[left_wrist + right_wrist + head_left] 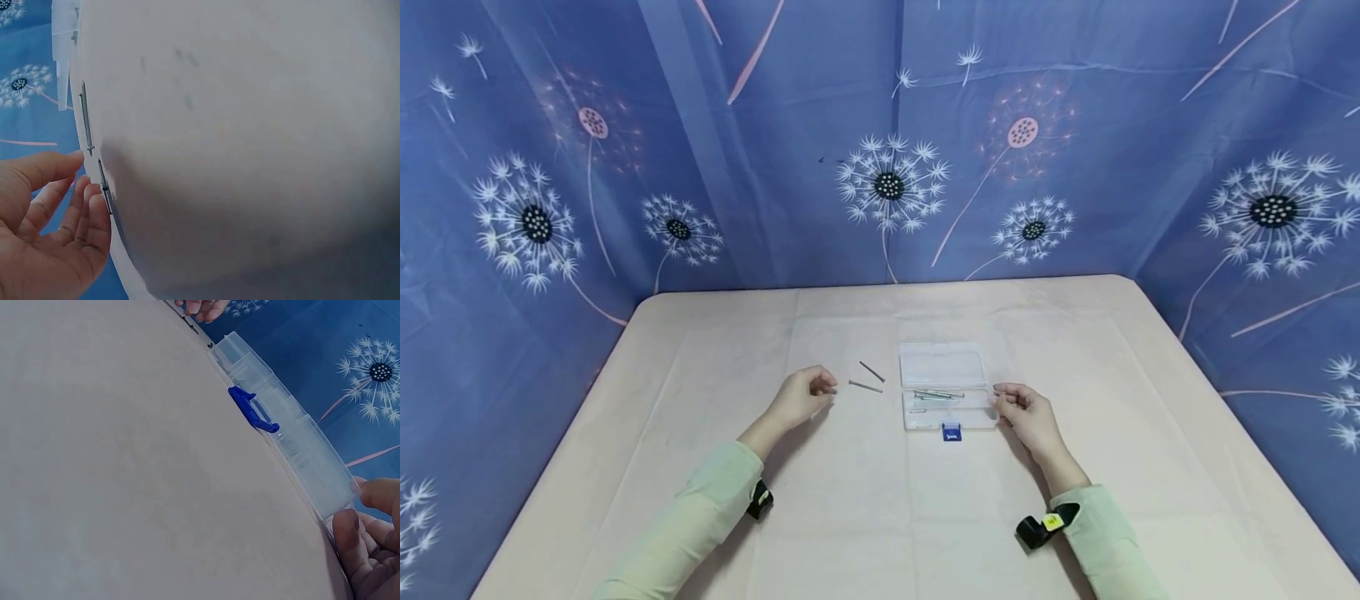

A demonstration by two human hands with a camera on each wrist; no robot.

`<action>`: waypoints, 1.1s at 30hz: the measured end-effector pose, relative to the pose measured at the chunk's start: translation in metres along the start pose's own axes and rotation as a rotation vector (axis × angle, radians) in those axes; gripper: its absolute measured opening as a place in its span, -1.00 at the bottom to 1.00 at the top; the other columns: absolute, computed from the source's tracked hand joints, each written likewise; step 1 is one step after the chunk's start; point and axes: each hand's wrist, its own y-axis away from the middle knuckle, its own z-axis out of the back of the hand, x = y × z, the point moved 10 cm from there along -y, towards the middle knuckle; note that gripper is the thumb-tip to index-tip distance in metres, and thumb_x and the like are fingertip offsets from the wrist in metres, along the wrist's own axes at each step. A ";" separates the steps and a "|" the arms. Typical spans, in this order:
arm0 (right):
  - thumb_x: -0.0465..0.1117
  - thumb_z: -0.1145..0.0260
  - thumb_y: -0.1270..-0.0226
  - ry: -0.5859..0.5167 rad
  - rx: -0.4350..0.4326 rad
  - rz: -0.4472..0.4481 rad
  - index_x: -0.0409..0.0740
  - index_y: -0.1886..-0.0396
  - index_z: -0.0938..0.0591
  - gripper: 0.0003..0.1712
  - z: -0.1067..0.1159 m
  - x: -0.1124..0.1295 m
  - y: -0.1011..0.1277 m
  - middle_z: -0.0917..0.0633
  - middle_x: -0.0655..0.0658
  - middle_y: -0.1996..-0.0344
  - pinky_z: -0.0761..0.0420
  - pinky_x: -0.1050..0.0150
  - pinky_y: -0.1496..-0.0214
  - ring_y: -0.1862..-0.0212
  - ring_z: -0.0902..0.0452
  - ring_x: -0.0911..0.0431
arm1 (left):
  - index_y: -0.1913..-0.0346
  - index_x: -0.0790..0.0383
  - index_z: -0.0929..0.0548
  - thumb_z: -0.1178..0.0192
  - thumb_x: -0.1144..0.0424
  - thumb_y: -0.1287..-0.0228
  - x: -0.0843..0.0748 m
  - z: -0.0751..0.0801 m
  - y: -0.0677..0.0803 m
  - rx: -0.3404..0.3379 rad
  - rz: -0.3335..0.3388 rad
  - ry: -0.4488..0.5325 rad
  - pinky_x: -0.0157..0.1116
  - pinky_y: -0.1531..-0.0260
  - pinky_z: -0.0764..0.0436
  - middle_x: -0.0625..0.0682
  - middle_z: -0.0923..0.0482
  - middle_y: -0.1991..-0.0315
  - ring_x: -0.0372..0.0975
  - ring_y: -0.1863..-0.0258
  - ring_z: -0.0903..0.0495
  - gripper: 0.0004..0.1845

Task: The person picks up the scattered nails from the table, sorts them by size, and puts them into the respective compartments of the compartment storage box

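The left hand [805,393] hovers low over the table with curved, loose fingers; its thumb stands apart from the other fingertips. In the left wrist view a slim grey nail [105,195] shows right at those fingertips. Two more nails [871,372] lie just to the right of the hand, their far ends nearly meeting. A clear plastic box [951,422] stands with its lid [942,367] folded back and several nails [938,394] inside. At the box's right edge the right hand [1028,417] pinches the corner between thumb and fingers.
A blue latch [251,411] hangs at the front of the box. A pale cloth [850,500] covers the table. Behind and at both sides hangs a blue curtain [790,167] with dandelion prints. Each wrist carries a black camera [1037,531].
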 end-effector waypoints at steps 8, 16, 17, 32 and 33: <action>-0.33 -0.21 -0.32 -0.006 -0.018 0.005 -0.45 -0.08 -0.49 -0.62 0.001 -0.001 -0.002 -0.56 0.02 0.38 -0.57 0.51 0.37 0.42 -0.45 0.35 | 0.28 0.40 -0.61 -0.24 0.54 -0.06 0.006 0.003 -0.002 -0.005 -0.014 -0.043 -0.29 0.29 -0.57 0.16 -0.63 0.34 -0.13 0.34 -0.56 -0.86; -0.29 -0.19 -0.34 -0.008 0.001 0.000 -0.47 -0.13 -0.45 -0.56 0.000 0.001 0.001 -0.56 -0.01 0.33 -0.55 0.52 0.37 0.41 -0.43 0.36 | 0.41 0.31 -0.59 -0.24 0.46 -0.12 0.012 0.005 -0.002 -0.009 0.004 -0.124 -0.33 0.37 -0.49 0.05 -0.57 0.47 -0.22 0.45 -0.48 -0.96; -0.29 -0.19 -0.34 -0.004 -0.002 0.001 -0.46 -0.13 -0.46 -0.57 0.000 0.001 0.001 -0.56 -0.02 0.33 -0.55 0.53 0.36 0.41 -0.43 0.36 | 0.42 0.31 -0.58 -0.23 0.45 -0.13 0.011 0.005 -0.002 -0.009 0.001 -0.131 -0.34 0.38 -0.48 0.05 -0.56 0.48 -0.23 0.46 -0.47 -0.96; -0.31 -0.20 -0.32 0.039 -0.014 0.007 -0.41 -0.07 -0.51 -0.63 0.002 -0.001 -0.001 -0.56 0.03 0.39 -0.55 0.51 0.35 0.41 -0.45 0.32 | 0.35 0.36 -0.53 -0.08 0.44 -0.31 0.003 -0.006 0.000 0.086 -0.064 -0.275 -0.27 0.39 -0.47 0.12 -0.46 0.37 -0.18 0.42 -0.39 -0.92; -0.30 -0.20 -0.32 0.045 -0.009 0.008 -0.41 -0.08 -0.50 -0.62 0.001 -0.001 -0.001 -0.56 0.04 0.39 -0.55 0.51 0.35 0.40 -0.45 0.32 | 0.35 0.38 -0.52 -0.07 0.45 -0.31 0.003 -0.006 0.001 0.086 -0.072 -0.275 -0.25 0.39 -0.47 0.13 -0.46 0.37 -0.17 0.41 -0.40 -0.92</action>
